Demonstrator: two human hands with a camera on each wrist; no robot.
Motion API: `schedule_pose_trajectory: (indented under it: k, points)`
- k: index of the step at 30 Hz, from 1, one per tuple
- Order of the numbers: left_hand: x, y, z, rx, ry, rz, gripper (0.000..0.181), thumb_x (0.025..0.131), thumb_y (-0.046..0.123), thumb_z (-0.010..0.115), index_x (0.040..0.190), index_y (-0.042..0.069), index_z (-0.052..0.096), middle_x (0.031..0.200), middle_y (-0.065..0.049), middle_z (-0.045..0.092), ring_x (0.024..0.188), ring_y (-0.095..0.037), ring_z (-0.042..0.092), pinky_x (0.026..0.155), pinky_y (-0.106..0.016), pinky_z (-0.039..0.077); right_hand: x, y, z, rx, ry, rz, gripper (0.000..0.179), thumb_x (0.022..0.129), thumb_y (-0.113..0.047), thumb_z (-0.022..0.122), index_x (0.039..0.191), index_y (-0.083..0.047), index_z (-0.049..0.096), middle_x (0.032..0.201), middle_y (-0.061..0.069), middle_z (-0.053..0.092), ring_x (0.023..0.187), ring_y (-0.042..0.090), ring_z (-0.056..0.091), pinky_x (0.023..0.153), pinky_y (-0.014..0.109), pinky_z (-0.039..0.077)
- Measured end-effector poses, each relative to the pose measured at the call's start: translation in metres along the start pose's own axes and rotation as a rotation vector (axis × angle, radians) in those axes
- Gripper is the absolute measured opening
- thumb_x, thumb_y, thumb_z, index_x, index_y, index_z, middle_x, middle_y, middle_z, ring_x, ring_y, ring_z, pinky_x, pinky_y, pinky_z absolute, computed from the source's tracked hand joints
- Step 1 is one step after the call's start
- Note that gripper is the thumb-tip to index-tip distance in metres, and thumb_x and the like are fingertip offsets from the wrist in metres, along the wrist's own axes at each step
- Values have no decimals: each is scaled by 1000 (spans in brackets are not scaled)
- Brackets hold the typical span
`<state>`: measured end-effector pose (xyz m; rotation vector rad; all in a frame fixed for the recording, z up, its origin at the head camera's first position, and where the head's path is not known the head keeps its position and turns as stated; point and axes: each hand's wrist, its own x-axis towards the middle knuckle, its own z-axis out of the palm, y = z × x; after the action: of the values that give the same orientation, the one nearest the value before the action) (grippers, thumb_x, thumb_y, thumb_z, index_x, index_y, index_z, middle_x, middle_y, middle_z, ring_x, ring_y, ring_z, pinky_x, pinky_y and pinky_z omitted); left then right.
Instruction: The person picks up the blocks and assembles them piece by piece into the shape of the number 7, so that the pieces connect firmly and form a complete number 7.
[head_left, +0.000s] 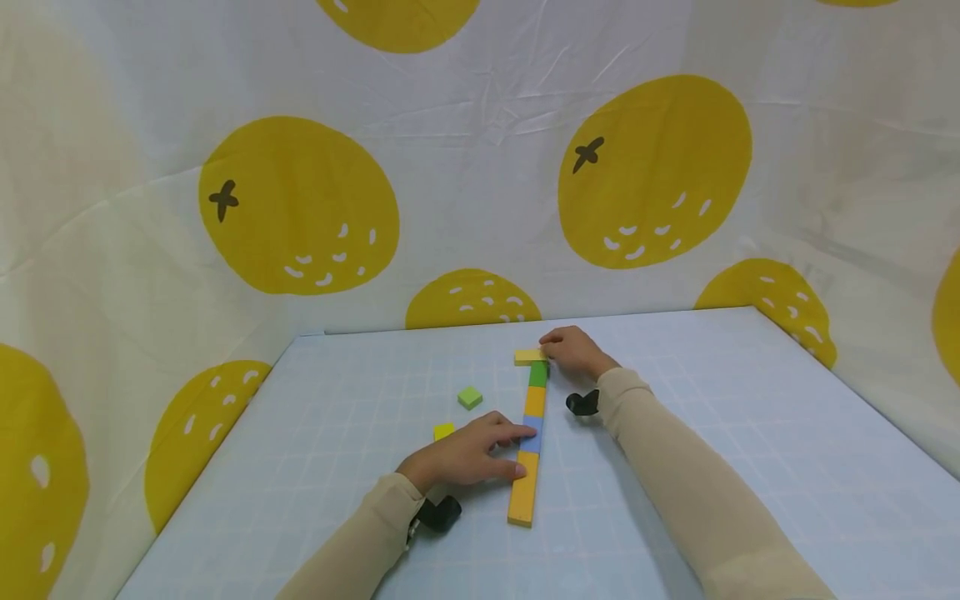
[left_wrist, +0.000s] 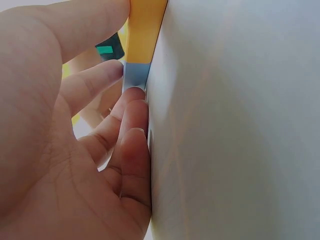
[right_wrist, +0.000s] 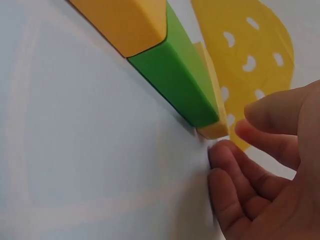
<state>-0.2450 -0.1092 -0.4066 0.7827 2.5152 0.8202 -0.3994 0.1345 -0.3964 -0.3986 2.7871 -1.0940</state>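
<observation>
**Pale yellow block (head_left: 527,357) set crosswise at the far end of a block row (head_left: 535,402)**

Nearest, on the near side of the blue block (head_left: 532,445), both beige sleeves (head_left: 352,533) reach in over the pale checked tabletop (head_left: 247,500). A long orange block (head_left: 523,497) lies nearer than the blue block and touches its near end, the two in one line. The left hand (head_left: 468,450) comes from the left of the blue block: its index finger rests on the blue block, its thumb on the long orange one, the two spread apart without pinching, while the remaining fingers bend in beside the row. Left of the blue block lies a yellow block (head_left: 443,431) (partly hidden by that hand). Beyond the blue block, the row runs on with a shorter orange block (head_left: 535,402) and then a green block (head_left: 538,373); a light green block (head_left: 470,398) lies farther off and to the left, well apart from the row. Farthest along from the blue block, the pale yellow block spans the green one's end. The right hand (head_left: 577,352) is at its right end, thumb and index finger moderately apart, other fingers curved; contact I cannot tell. Behind everything, beyond the blue block, hangs a white curtain (head_left: 480,192) printed with yellow fruit.
</observation>
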Motion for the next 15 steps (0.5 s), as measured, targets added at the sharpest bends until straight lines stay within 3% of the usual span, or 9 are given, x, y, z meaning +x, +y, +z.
schedule_pose_trajectory:
  k: [6, 11, 15]
  points:
    - [1, 0, 1, -2, -3, -13, 53, 92, 51, 69, 142, 39, 56, 117, 12, 50, 105, -9, 48, 91, -33, 45, -8, 5, -12, 112, -20, 67, 39, 102, -26, 54, 134, -4, 62, 110, 12, 67, 92, 24, 60, 82, 34, 52]
    - [-1, 2, -1, 10, 1, -14, 53, 92, 51, 69, 142, 39, 56, 115, 11, 50, 104, -9, 48, 90, -33, 45, -24, 5, -23, 204, -21, 95, 42, 103, -27, 54, 136, -3, 60, 124, 15, 65, 106, 27, 63, 89, 38, 53]
    - [0, 1, 0, -1, 1, -15, 53, 91, 52, 69, 141, 40, 56, 116, 12, 50, 105, -9, 48, 92, -34, 45, -40, 9, -33, 199, -24, 90, 44, 103, -29, 53, 138, -2, 58, 128, 17, 62, 110, 30, 61, 95, 41, 52]
